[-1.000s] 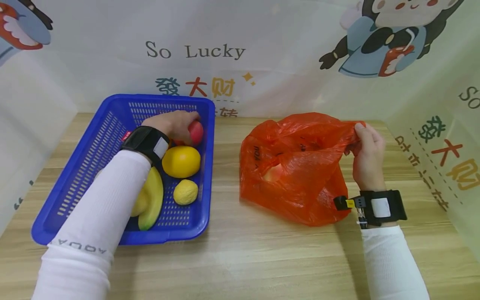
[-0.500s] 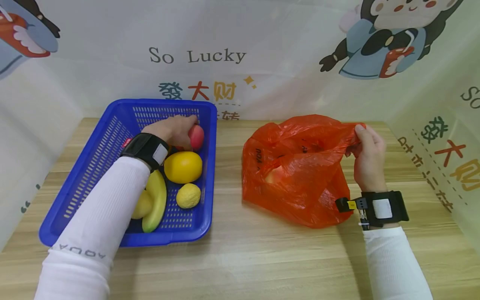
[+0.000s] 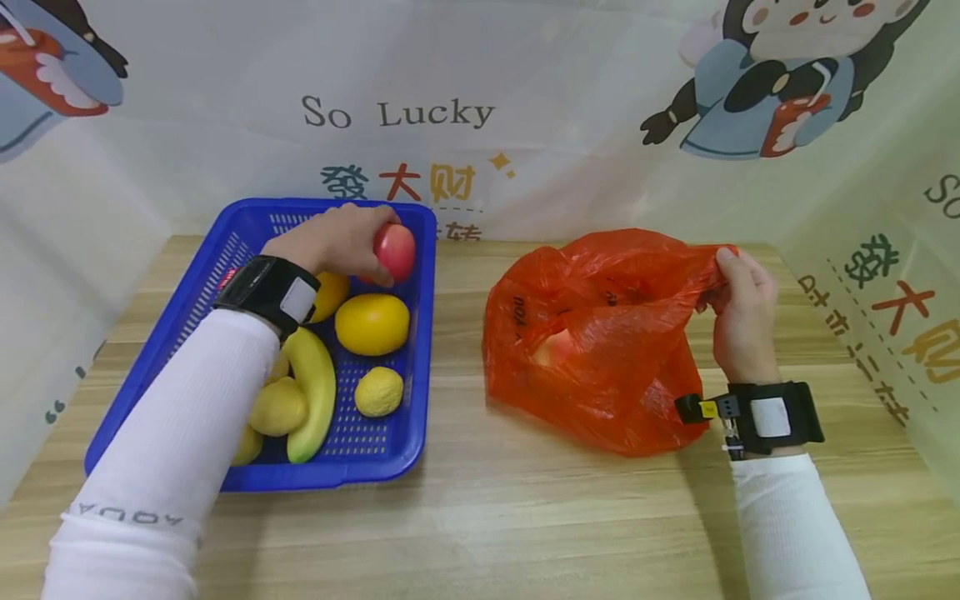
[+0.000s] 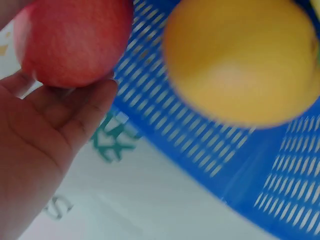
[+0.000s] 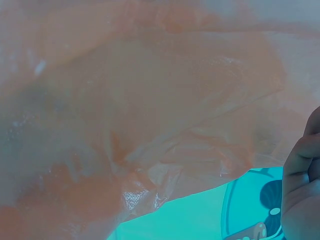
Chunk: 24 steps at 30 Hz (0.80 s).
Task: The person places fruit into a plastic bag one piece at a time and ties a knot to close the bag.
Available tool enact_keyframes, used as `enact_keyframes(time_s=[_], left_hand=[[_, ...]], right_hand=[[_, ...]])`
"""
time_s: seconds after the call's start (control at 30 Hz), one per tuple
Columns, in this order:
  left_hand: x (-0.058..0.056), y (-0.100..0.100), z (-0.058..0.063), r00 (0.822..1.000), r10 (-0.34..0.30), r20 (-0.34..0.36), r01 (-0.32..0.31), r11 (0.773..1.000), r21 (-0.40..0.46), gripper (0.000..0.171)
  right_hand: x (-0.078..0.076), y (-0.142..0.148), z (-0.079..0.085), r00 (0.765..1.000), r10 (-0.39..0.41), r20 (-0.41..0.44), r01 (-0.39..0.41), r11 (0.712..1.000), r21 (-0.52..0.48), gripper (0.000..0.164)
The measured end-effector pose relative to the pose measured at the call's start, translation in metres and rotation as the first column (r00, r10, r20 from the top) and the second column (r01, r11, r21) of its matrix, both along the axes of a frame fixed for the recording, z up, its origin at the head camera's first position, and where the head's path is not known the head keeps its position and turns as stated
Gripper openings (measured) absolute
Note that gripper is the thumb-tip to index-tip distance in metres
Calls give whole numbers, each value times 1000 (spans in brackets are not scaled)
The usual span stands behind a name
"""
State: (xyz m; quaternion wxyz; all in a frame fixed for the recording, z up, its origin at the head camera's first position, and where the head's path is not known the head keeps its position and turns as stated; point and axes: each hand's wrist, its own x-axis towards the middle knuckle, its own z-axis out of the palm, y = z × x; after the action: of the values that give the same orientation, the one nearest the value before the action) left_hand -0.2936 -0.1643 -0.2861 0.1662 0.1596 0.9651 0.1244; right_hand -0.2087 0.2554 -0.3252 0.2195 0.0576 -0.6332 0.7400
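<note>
My left hand [image 3: 336,237] holds a red apple [image 3: 395,252] over the far right part of a blue plastic basket [image 3: 429,350]. In the left wrist view, its fingers [image 4: 95,102] curve under the apple, close to the basket's rim. My right hand [image 3: 742,308] pinches the upper right edge of a red plastic bag [image 3: 600,383], whose mouth gapes a little. Through the film shows a pale reddish fruit [image 3: 553,348] lying inside. The translucent bag fills most of the right wrist view.
Inside the basket lie an orange [image 3: 330,296], a large yellow fruit [image 3: 372,325], a small bumpy lemon [image 3: 378,392], a banana [image 3: 315,404] and a yellow rounded fruit [image 3: 279,407]. Behind the wooden table [image 3: 450,533] hangs a printed white cloth [image 3: 555,100].
The left hand has raised the apple from the basket's far right corner, bringing the orange into sight. My right hand keeps its pinch on the bag, which stays nearly still.
</note>
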Motion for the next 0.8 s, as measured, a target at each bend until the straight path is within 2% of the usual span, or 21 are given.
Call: enact_keyframes(time_s=[0.13,0.23,0.4,0.57,0.8], left_hand=[[4,0,20,1000,-10,-18,11,999,47,75],[9,3,33,998,-29,-62,34,997,71,80],[17,16,48,988,-75,-135,91,989,113,76],[25,36,54,973,-134,-188,158,981,117,71],[32,71,50,926,-248,-283,282,956,85,68]], right_hand=[[1,1,1,1000,-7,3,7,1000,9,30],[1,1,1,1000,-10,2,10,1000,14,29],[1,1,2,1000,-5,-8,5,1000,17,30],[1,0,2,1000,6,-18,-6,1000,5,30],[1,-3,3,999,26,-35,-26,999,-23,30]])
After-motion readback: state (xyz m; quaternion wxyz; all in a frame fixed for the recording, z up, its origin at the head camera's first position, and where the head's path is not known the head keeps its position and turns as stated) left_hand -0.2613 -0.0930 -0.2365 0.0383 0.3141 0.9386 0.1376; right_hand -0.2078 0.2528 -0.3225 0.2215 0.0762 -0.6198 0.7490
